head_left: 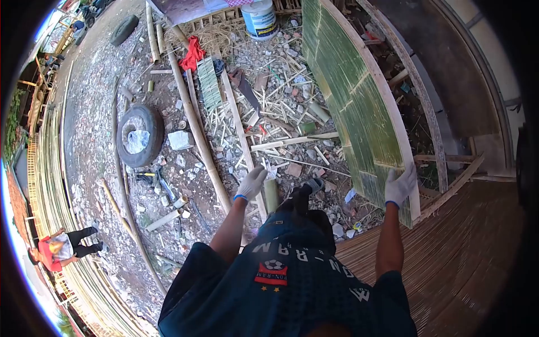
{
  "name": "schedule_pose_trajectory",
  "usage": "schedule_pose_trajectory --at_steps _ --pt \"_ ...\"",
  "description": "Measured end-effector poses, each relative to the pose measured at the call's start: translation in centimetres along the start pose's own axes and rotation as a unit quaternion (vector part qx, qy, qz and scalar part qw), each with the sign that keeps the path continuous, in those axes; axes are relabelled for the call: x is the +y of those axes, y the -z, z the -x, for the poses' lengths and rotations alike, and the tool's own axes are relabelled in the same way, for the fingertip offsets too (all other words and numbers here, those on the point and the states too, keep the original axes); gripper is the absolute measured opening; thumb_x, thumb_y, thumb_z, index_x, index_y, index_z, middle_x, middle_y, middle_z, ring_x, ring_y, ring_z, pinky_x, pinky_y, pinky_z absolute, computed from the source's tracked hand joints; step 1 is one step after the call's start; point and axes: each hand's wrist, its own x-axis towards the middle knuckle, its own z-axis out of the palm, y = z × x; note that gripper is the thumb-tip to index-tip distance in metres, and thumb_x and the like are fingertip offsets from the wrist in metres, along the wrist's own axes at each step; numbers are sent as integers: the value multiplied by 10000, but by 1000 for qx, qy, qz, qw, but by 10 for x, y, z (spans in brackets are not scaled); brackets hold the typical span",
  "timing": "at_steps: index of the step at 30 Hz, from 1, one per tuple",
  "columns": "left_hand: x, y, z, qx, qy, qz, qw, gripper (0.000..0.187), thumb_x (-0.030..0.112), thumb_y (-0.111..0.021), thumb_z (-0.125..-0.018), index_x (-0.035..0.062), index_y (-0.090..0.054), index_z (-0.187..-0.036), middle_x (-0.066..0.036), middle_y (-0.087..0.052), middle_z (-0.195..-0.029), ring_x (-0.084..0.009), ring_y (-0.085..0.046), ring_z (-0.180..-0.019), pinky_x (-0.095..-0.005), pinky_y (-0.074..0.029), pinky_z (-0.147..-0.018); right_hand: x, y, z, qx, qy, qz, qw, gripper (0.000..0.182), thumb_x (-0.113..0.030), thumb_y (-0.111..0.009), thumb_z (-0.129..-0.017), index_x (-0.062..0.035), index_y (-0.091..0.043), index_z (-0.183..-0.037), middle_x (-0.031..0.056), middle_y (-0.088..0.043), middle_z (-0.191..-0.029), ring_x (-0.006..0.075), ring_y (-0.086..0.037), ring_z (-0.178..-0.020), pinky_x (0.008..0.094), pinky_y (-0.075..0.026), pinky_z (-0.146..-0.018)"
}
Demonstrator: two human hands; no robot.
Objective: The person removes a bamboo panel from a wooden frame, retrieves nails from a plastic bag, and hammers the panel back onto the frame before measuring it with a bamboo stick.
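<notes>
My right hand (401, 186), in a white glove with a blue cuff, grips the near end of a green bamboo panel (351, 92). Its thumb lies on the green face and its fingers reach over the pale wooden edge strip. The panel stands on its side, leaning at the right. My left hand (251, 183), gloved the same way, is held out over the ground with fingers loosely extended and nothing visible in it. Below it lie a pale wooden strip (238, 121) and a short green bamboo piece (272, 195).
Long bamboo poles (196, 126), a tire (140, 135) and a white block (180, 140) lie on stony ground at left. Bamboo slivers litter the middle. A paint bucket (260, 21) stands at the back. A person in red (59, 250) is at far left. Woven matting (438, 258) lies near right.
</notes>
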Motion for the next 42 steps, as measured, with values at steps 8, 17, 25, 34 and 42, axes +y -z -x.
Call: schedule_pose_trajectory --at_steps 8,17,25,34,42 --pt "-212 83 186 -131 387 -299 862 655 516 -412 -967 -6 -671 -1264 -295 -618 -1341 -428 -602 -1264 -471 -459 -1065 -37 20 225 -463 -270 -210 817 680 -410 -651 -950 55 -510 -1426 314 -582 -1368 428 -530 -1332 441 -413 -1105" --pt "-163 107 9 -229 100 -328 911 486 414 -517 -960 34 -713 -1192 -240 -698 -1206 -413 -652 -1162 -483 -505 -999 -61 50 372 -723 -176 -117 657 450 -370 -583 -970 -17 -609 -1249 227 -679 -1126 385 -651 -1095 500 -494 -934" --pt "33 275 -180 47 108 190 975 531 344 -571 -1014 -71 -588 -1344 -210 -677 -1267 -285 -638 -1190 -345 -460 -1039 -254 -37 150 -599 168 -8 783 278 -255 -536 -1009 -63 -640 -1181 177 -700 -1097 382 -646 -1093 515 -492 -934" --pt "-110 398 -145 136 222 -23 965 497 399 -521 -966 -7 -694 -1195 -243 -714 -1121 -377 -683 -1008 -427 -506 -915 -539 -46 -93 -402 -93 -510 755 451 -347 -588 -1043 1 -589 -1328 84 -674 -1103 152 -646 -939 314 -530 -811" --pt "-144 386 -39 156 489 206 833 461 413 -595 -975 -20 -701 -1092 -36 -656 -860 -131 -607 -724 -305 -483 -645 -544 -141 -22 -661 16 -155 734 542 -470 -601 -963 -24 -669 -1263 214 -695 -1244 367 -646 -1204 435 -487 -1031"
